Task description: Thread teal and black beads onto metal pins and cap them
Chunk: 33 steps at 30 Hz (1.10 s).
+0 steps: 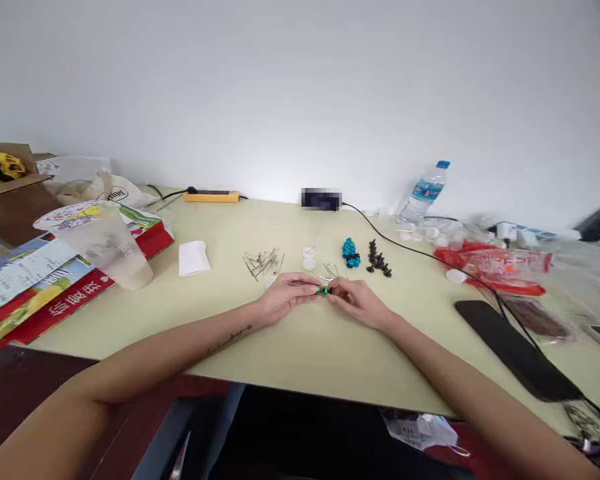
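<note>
My forearms point(170, 350) are nearest, stretched over the pale table point(305, 363). Biggest risk imo: a careless sweep scatters the loose pins point(263, 263), or slack fingers drop what they've got. Containers: the cardboard box point(17, 210) has something yellow and black inside, the plastic cup point(97, 243) maybe some pale dregs, and the bottle point(426, 191), can't tell how full. My left hand point(284, 297) and right hand point(359, 301) both pinch one tiny green-and-black piece point(322, 291), front of the white case point(309, 263).

Both hands point(281, 298) point(365, 302) close together (fingers point(305, 291) bent)
</note>
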{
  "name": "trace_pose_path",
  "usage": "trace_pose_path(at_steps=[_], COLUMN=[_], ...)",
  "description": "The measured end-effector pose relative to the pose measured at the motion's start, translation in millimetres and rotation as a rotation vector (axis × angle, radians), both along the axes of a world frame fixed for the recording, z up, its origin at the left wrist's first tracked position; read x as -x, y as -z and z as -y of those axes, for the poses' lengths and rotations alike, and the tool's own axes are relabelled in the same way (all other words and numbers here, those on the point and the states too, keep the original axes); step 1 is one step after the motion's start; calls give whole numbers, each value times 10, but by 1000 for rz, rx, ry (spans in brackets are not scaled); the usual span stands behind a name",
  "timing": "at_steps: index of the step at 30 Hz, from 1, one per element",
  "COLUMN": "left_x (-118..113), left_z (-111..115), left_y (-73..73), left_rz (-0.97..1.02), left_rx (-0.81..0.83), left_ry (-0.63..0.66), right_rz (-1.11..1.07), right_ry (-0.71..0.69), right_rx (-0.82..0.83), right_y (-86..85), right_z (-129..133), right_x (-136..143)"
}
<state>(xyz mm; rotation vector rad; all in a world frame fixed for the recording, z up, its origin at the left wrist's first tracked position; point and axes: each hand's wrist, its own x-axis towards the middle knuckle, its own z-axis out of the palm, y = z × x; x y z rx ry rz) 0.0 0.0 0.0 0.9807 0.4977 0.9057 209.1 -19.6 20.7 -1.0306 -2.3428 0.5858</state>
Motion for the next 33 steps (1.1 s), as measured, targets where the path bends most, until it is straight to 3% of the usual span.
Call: trace_pose_path(at_steps=[33], left_x=[14], left_z=[16], left_y=[-42], left_rz=[-11], left_rx=[16], left_ry=[-10], right_rz=[-4], right_ry=[11], right_rx=[-8], right_y=[-23], right_z=[-1], right_x=[22])
